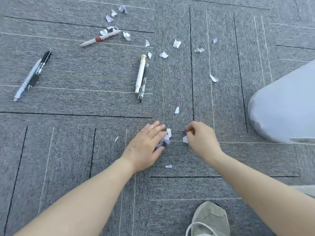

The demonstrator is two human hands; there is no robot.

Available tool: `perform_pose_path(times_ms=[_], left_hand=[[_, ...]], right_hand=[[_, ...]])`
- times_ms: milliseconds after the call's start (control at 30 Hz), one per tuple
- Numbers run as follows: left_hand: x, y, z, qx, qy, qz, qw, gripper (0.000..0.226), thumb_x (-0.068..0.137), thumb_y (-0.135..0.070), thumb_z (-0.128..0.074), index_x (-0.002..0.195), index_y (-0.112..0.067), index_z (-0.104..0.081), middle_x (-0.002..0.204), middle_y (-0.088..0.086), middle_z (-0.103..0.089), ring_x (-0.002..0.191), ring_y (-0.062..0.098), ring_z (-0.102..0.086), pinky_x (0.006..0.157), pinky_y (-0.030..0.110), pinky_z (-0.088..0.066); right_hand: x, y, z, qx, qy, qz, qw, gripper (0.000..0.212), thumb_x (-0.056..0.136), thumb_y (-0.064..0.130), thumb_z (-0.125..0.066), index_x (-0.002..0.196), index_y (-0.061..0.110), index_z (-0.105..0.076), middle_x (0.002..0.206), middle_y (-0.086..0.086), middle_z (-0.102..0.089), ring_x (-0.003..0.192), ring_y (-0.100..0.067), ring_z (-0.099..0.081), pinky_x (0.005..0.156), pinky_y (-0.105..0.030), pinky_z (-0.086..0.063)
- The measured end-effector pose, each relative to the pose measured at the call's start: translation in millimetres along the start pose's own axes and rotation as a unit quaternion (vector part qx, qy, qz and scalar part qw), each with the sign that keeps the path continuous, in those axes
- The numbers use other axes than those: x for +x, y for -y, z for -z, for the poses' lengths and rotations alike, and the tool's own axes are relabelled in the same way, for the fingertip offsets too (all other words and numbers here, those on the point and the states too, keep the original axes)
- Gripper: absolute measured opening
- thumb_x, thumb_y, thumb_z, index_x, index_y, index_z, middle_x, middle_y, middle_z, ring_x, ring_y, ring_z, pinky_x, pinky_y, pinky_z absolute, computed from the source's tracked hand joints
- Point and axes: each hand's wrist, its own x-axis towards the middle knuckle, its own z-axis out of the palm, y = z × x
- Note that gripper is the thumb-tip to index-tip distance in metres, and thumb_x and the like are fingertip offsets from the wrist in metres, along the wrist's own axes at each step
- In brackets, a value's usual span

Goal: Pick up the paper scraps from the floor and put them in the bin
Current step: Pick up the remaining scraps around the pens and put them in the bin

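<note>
The left hand (144,145) cups a wad of paper scraps (165,139) under curled fingers while the right hand (201,138) pinches one scrap (185,139) just beside them, so reaching again risks spilling the loosely held wad.

It looks like an office: grey, line-patterned carpet tiles (85,103) cover the floor, with ballpoint pens (141,77) and torn white paper scraps (176,43) scattered about.
</note>
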Motion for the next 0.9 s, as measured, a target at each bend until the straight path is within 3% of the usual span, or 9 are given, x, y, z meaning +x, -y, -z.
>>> perform_pose_path(times_ms=[100, 167, 233, 300, 400, 633, 700, 767, 900], left_hand=[[-9.1, 0.9, 5.7, -0.038, -0.042, -0.005, 0.998, 0.049, 0.093, -0.033, -0.042, 0.136, -0.012, -0.045, 0.147, 0.005, -0.04, 0.141, 0.019, -0.024, 0.117, 0.042, -0.019], [-20.0, 8.1, 13.3, 0.012, -0.069, 0.043, 0.997, 0.06, 0.09, -0.045, -0.043, 0.141, -0.014, -0.038, 0.15, 0.007, -0.034, 0.143, 0.022, -0.02, 0.116, 0.047, -0.016], [-35.2, 17.3, 20.5, 0.071, -0.053, 0.12, 0.989, 0.079, 0.083, -0.062, -0.041, 0.147, -0.02, -0.024, 0.156, 0.007, -0.017, 0.145, 0.024, -0.009, 0.116, 0.052, -0.008], [-50.9, 25.4, 20.7, 0.1, -0.017, 0.188, 0.977, 0.097, 0.075, -0.078, -0.037, 0.15, -0.026, -0.005, 0.159, 0.008, 0.003, 0.146, 0.026, 0.005, 0.116, 0.053, -0.001], [-63.0, 25.3, 12.1, 0.095, 0.028, 0.209, 0.973, 0.113, 0.066, -0.087, -0.035, 0.149, -0.024, 0.009, 0.158, 0.009, 0.016, 0.143, 0.025, 0.02, 0.116, 0.051, 0.004], [-44.6, 3.9, -8.4, 0.048, 0.033, 0.137, 0.989, 0.11, 0.076, -0.081, -0.03, 0.14, -0.017, 0.033, 0.155, 0.002, 0.022, 0.141, 0.011, 0.026, 0.116, 0.032, 0.012], [-40.5, 5.6, -12.3, 0.051, -0.001, 0.142, 0.989, 0.103, 0.08, -0.074, -0.033, 0.146, -0.014, 0.018, 0.158, 0.006, 0.001, 0.144, 0.015, 0.009, 0.118, 0.032, 0.005], [-35.8, 7.8, -14.0, 0.088, -0.049, 0.149, 0.984, 0.094, 0.08, -0.068, -0.04, 0.146, -0.005, -0.014, 0.148, 0.013, -0.035, 0.137, 0.023, -0.023, 0.116, 0.039, -0.016], [-18.8, 24.1, -8.9, 0.152, -0.128, 0.074, 0.977, 0.059, 0.08, -0.058, -0.044, 0.112, -0.01, -0.053, 0.106, 0.009, -0.058, 0.096, 0.026, -0.049, 0.083, 0.037, -0.035]], right_hand=[[-0.2, 13.9, -0.1, 0.181, 0.01, -0.027, 0.983, 0.026, 0.094, 0.004, -0.044, 0.098, 0.018, -0.066, 0.09, 0.001, -0.067, 0.075, -0.018, -0.067, 0.071, -0.04, -0.059], [4.1, 13.0, 3.6, 0.209, -0.013, -0.011, 0.978, 0.028, 0.093, 0.003, -0.044, 0.105, 0.018, -0.065, 0.096, 0.003, -0.066, 0.084, -0.015, -0.066, 0.079, -0.04, -0.058], [8.7, 5.8, 4.7, 0.106, -0.03, 0.06, 0.992, 0.031, 0.093, 0.01, -0.049, 0.12, 0.019, -0.06, 0.118, 0.005, -0.061, 0.106, -0.011, -0.056, 0.096, -0.04, -0.05], [14.9, 0.1, 0.9, -0.01, -0.011, 0.154, 0.988, 0.047, 0.093, 0.028, -0.054, 0.139, 0.022, -0.045, 0.147, 0.005, -0.04, 0.136, -0.014, -0.031, 0.116, -0.042, -0.026], [25.4, 5.5, -10.1, -0.076, 0.073, 0.24, 0.965, 0.079, 0.089, 0.061, -0.047, 0.153, 0.028, -0.016, 0.162, 0.009, 0.0, 0.148, -0.011, 0.011, 0.117, -0.037, 0.001], [12.3, 18.8, -43.6, -0.104, 0.135, 0.428, 0.887, 0.092, 0.086, 0.057, -0.056, 0.154, 0.014, -0.012, 0.161, -0.002, -0.01, 0.149, -0.014, 0.004, 0.117, -0.024, 0.009], [12.4, 16.8, -53.6, -0.12, 0.108, 0.432, 0.887, 0.088, 0.088, 0.059, -0.051, 0.153, 0.012, -0.012, 0.16, -0.005, -0.019, 0.148, -0.017, -0.006, 0.119, -0.028, 0.001], [18.1, 16.9, -60.4, -0.161, 0.034, 0.454, 0.876, 0.081, 0.09, 0.057, -0.048, 0.15, 0.01, -0.023, 0.151, -0.01, -0.039, 0.141, -0.025, -0.031, 0.117, -0.039, -0.022], [34.5, 24.3, -64.2, -0.202, -0.074, 0.495, 0.842, 0.058, 0.092, 0.05, -0.053, 0.131, 0.007, -0.055, 0.117, -0.008, -0.063, 0.097, -0.026, -0.058, 0.083, -0.039, -0.044]])
